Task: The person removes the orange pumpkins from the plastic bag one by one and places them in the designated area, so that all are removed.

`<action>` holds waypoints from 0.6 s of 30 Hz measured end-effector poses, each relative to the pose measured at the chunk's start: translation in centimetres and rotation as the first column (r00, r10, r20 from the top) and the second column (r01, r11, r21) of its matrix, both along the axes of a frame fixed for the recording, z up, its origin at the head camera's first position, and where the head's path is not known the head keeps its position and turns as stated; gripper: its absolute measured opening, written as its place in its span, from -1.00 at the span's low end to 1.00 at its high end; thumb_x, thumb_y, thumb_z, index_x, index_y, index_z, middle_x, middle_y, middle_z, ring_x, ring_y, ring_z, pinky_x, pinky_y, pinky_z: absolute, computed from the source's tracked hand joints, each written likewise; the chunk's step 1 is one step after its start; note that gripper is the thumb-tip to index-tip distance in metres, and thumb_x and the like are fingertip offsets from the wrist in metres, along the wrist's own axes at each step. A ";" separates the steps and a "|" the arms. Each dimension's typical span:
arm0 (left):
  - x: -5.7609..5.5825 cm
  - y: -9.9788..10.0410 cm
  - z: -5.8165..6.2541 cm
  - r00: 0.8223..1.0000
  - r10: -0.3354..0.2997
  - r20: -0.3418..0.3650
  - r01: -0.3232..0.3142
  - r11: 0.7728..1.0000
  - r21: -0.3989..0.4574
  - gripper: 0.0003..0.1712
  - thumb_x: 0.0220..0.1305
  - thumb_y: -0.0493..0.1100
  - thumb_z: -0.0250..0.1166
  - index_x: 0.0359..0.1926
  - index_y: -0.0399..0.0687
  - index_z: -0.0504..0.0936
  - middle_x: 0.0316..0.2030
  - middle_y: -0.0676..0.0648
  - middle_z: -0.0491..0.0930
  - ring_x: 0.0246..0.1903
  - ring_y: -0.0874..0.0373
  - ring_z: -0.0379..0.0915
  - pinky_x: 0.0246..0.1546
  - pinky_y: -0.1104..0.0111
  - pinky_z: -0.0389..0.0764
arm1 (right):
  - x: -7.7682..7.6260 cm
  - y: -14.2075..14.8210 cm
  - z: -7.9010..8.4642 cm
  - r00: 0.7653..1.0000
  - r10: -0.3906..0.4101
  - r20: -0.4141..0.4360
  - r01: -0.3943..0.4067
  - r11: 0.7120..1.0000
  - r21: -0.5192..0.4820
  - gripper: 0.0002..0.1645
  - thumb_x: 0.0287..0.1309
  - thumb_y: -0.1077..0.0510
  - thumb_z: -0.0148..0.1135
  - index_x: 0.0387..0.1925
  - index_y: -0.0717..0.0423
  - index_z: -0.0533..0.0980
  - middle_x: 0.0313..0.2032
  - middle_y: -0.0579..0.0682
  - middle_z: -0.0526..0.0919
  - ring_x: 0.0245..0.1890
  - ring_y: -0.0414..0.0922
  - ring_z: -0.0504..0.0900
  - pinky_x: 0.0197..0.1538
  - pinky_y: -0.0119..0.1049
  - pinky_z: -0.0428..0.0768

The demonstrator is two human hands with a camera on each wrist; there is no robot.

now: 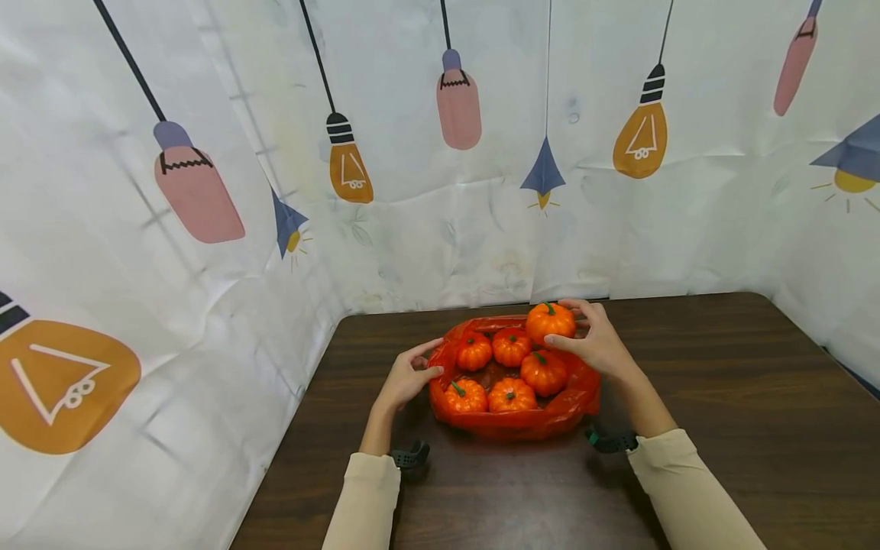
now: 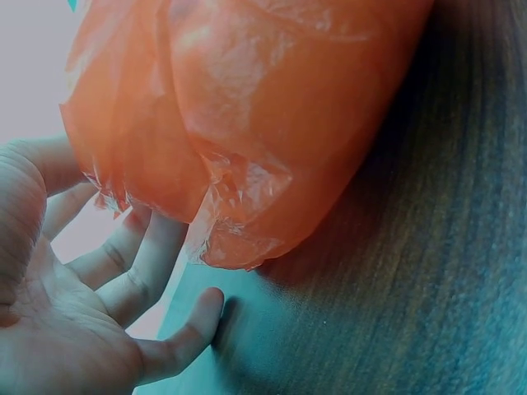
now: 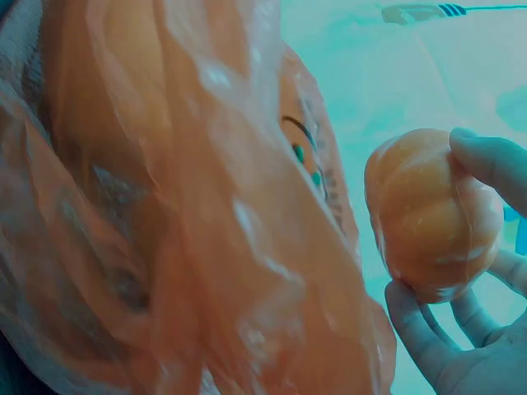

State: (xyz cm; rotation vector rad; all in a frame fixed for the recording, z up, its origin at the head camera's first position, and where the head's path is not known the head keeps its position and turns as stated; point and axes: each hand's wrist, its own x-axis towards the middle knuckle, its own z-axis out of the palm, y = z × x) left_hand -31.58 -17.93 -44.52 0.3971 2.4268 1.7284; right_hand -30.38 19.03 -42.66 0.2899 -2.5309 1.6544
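A red plastic bag (image 1: 543,420) sits on the table with its mouth spread wide. Several small orange toy pumpkins (image 1: 512,395) with green stems lie inside it. At the bag's left rim, my left hand (image 1: 406,378) holds the plastic edge between thumb and fingers; in the left wrist view its fingertips are partly hidden behind the bag. My right hand (image 1: 596,340) grips another toy pumpkin (image 3: 432,214) between thumb and fingers, raised over the bag's far right rim. In the right wrist view this pumpkin is apart from the bag.
The dark wooden table (image 1: 742,397) extends around the bag. A white curtain (image 1: 426,244) printed with lamps hangs behind and on both sides. Dark wrist straps (image 1: 410,456) show below the left hand and below the right.
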 end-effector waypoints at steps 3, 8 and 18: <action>0.0 -0.1 0.0 1.000 -0.004 0.002 0.004 1.000 0.002 -0.34 0.30 -0.38 0.34 0.42 -0.15 0.48 -0.42 -0.38 0.52 -0.63 0.21 0.20 -0.59 0.43 0.32 | 0.0 0.5 0.1 1.000 -0.013 -0.001 0.013 1.000 0.004 -0.06 0.19 -0.03 0.47 0.51 0.04 0.25 0.32 0.31 0.13 0.32 0.33 0.34 0.20 0.18 0.55; -0.1 -0.1 -0.2 1.000 -0.008 0.005 0.008 1.000 0.013 -0.33 0.29 -0.39 0.34 0.42 -0.16 0.47 -0.36 -0.41 0.56 -0.57 0.18 0.27 -0.56 0.42 0.36 | -0.1 1.4 -0.1 0.999 -0.031 -0.013 0.032 0.999 0.013 -0.06 0.20 -0.05 0.47 0.51 0.02 0.26 0.30 0.32 0.12 0.35 0.36 0.33 0.17 0.18 0.58; -0.2 -0.2 -0.4 1.000 -0.003 0.010 0.003 0.999 0.033 -0.32 0.28 -0.41 0.34 0.42 -0.13 0.48 -0.30 -0.39 0.63 -0.44 0.06 0.36 -0.51 0.41 0.39 | -0.3 3.2 -0.5 0.997 -0.068 -0.026 0.068 0.998 -0.002 -0.07 0.24 -0.06 0.43 0.51 0.06 0.23 0.37 0.31 0.06 0.33 0.34 0.35 0.07 -0.09 0.60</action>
